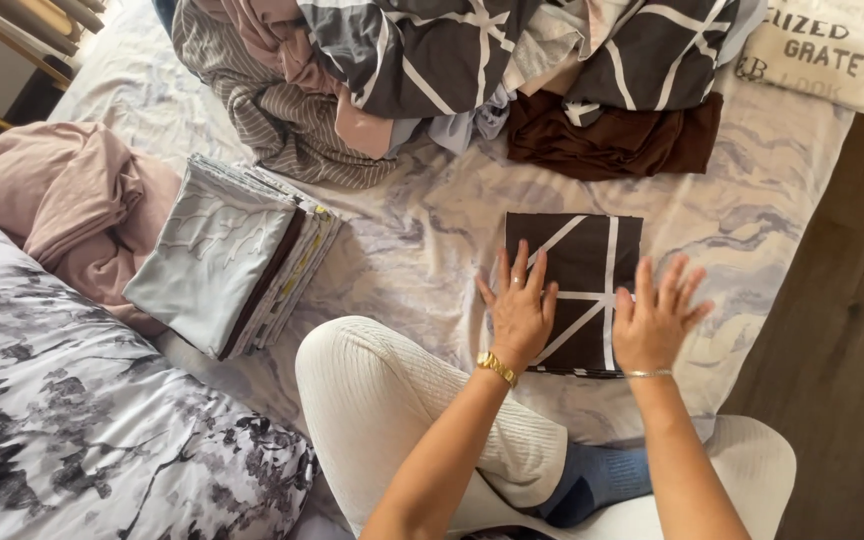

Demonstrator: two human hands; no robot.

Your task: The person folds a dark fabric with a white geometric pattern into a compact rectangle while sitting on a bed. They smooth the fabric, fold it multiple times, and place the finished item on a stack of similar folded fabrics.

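Two bare hands lie flat on a folded dark-brown cloth [577, 285], a near-square packet crossed by thin white lines, resting on the marbled grey-white bedsheet [422, 240] just beyond the person's knee. Left hand [520, 308]: fingers spread and straight, palm pressing the cloth's left half, grasping nothing; ring on one finger, gold watch at the wrist. Right hand [655, 320]: fingers fanned apart, palm low over the cloth's right edge, closed on nothing; thin bracelet at the wrist. Nearest the camera, a bent leg in ribbed cream trousers [382, 400] and a blue sock [592, 480]. Left foreground: soft bedding with a grey-and-black floral print [82, 430]. Left middle: a neat stack of folded linens [227, 255], pale blue-grey on top, beside a crumpled dusty-pink sheet [62, 200]. Farther back: a loose heap of unfolded fabrics [402, 70], striped, pink and dark with white lines, and a rumpled plain brown piece [617, 140]. Far right corner: a cream folded textile with printed lettering [822, 50]. Dark wood floor [842, 340] along the right.
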